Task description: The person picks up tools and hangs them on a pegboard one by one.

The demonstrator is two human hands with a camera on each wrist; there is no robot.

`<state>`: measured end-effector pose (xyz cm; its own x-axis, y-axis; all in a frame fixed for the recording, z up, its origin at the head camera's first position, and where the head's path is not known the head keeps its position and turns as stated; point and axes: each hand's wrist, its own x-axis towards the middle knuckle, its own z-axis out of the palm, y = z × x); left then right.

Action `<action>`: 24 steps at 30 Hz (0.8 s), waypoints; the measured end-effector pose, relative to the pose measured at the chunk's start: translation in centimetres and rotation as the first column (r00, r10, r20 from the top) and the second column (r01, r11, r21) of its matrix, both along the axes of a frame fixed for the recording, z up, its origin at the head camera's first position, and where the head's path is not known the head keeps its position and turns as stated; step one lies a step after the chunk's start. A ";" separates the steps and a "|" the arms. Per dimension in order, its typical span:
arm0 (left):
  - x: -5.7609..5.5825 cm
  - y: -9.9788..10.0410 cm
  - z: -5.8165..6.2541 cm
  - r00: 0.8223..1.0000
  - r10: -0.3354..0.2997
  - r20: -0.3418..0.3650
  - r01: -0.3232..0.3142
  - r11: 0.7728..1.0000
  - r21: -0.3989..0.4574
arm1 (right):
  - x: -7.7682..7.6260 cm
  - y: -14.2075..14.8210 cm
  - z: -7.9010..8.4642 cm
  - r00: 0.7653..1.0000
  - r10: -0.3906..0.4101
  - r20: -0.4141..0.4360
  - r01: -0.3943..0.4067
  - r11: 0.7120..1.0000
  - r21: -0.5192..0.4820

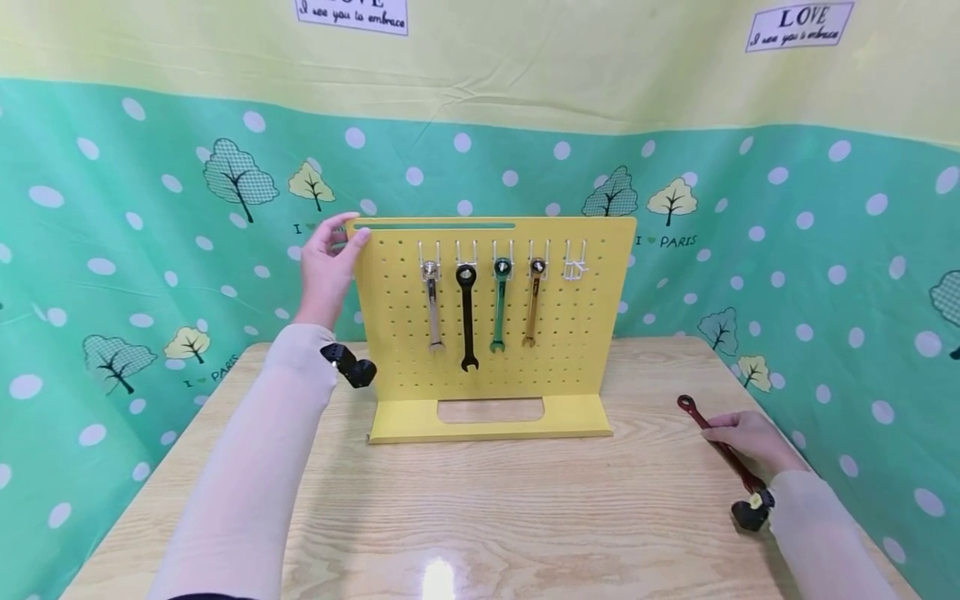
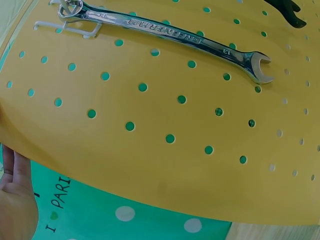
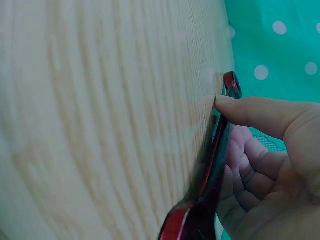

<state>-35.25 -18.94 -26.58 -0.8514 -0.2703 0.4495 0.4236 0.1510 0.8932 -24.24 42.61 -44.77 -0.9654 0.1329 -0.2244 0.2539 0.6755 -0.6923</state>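
Note:
A yellow pegboard stand [image 1: 405, 358] stands upright on the table. My left hand [image 1: 327, 271] pinches its upper left corner, thumb in front and fingers behind. Four hooks carry wrenches: a silver wrench [image 1: 433, 308], a black wrench [image 1: 467, 317], a green wrench [image 1: 500, 304] and a gold wrench [image 1: 533, 302]. The rightmost white hook [image 1: 574, 265] bears no wrench. At the right of the table my right hand [image 1: 753, 442] holds a red wrench [image 1: 693, 410] between thumb and fingers, its ring end pointing away. In the right wrist view the red wrench [image 3: 215, 155] lies close along the tabletop.
The wooden table [image 1: 480, 508] runs out in front of the stand and to both sides. A green and yellow patterned curtain [image 1: 465, 158] hangs behind it and along its sides. The stand's base [image 1: 397, 421] has a wide cut-out in the middle.

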 end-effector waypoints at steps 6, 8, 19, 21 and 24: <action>0.0 0.0 0.0 1.000 -0.003 0.002 0.003 1.000 0.005 | 0.2 0.0 -0.1 1.000 -0.015 0.015 0.016 0.998 -0.055; 0.0 0.0 0.0 1.000 -0.006 0.005 0.006 1.000 0.008 | 0.2 -0.1 -0.2 1.000 -0.005 0.016 0.006 0.998 -0.064; 0.1 0.1 0.0 1.000 -0.001 -0.002 0.001 1.000 0.001 | -0.1 -0.1 -0.5 0.999 0.031 0.007 -0.031 0.999 -0.005; 0.1 0.1 0.0 1.000 0.000 -0.001 0.000 1.000 0.000 | -0.1 -0.1 -0.4 0.999 0.051 0.003 -0.051 0.998 0.024; 0.1 0.1 0.0 1.000 0.001 0.007 -0.001 1.000 0.005 | 0.0 -0.2 -0.3 0.997 0.078 -0.010 -0.077 0.995 0.059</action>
<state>-35.20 -18.89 -26.54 -0.8542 -0.2732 0.4425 0.4176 0.1467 0.8967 -24.20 42.39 -45.07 -0.9760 0.0700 -0.2061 0.1905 0.7326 -0.6535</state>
